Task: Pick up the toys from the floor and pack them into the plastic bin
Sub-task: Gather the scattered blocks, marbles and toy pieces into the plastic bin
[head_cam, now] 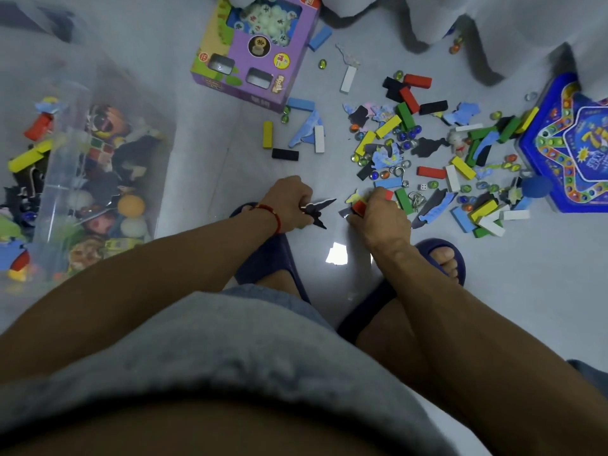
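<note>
Head view: the work is at the gathering stage. The left hand (291, 202) is clenched around a flat black jagged foam piece (317, 210), whose pointed tips stick out toward the right. The right hand (378, 213) is curled over the floor (460, 324) at the near edge of the scatter, gripping a small red block (359, 207), with a thin grey scrap just beside its fingers.

The plastic bin (98, 153) stands well to the left, clear-walled and already partly filled with balls, blocks and soft figures. Most of the toys lie ahead and to the right: glossy rectangular wooden blocks (408, 110) in red, green, yellow, black, white and blue, round glass marbles (406, 134), blue foam puzzle shapes, bent wire puzzles and a white die (422, 186). A purple cardboard game box (256, 51) and a blue star-patterned game board (572, 143) flank the pile.

Both hands being loaded, the next move likely calls for swinging left to drop the load into the bin. The marbles will roll and need scooping; the thin foam pieces want pinching at an edge.
</note>
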`<state>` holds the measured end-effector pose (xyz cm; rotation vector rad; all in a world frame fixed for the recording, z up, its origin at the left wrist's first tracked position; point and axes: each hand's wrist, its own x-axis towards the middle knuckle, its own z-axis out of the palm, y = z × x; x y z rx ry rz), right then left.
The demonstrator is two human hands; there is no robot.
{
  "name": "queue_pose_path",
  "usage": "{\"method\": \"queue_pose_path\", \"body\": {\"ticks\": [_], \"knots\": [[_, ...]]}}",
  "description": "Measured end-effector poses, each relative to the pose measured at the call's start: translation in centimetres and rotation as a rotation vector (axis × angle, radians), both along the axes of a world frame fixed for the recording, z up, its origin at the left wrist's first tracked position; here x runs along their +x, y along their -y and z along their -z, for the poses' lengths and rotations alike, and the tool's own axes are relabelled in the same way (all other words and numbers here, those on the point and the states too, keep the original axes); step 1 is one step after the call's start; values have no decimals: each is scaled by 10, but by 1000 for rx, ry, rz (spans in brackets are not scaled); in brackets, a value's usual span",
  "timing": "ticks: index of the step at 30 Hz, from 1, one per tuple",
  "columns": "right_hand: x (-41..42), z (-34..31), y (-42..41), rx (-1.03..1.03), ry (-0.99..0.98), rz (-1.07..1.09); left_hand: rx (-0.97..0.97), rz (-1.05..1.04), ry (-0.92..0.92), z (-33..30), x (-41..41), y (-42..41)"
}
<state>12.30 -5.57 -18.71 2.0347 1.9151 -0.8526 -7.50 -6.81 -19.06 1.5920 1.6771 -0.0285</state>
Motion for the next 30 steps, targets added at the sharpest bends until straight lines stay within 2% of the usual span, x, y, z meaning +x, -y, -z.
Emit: {"method": "queue_pose_path", "body": {"ticks": [6,8,12,14,17,20,23,26,28,30], "knots": [[-4,-19,-22,-153,145,-218,-19,-363,210,-19,2,17],[-6,-29,-23,-204,71,-200,-5,-528,322,-29,-1,25],[-18,-76,-12,-343,-449,158,82,-815,453,-59,-27,44],[-37,-117,-5,-354,-677,282,146,-935,506,-102,-46,55],[-84,-166,-6,-332,-916,275,336,-1079,633,-170,-82,83],[-153,-197,-12,-383,-1172,186,489,-1331,754,-219,-124,119],[-225,-229,-7,-472,-1172,-50,532,-1594,743,-237,-173,153],[-279,-253,13,-570,-975,-214,435,-1757,770,-251,-207,178],[-304,-259,25,-710,-918,-218,390,-1764,786,-262,-213,184],[-319,-262,33,-859,-999,-130,440,-1785,806,-273,-214,184]]}}
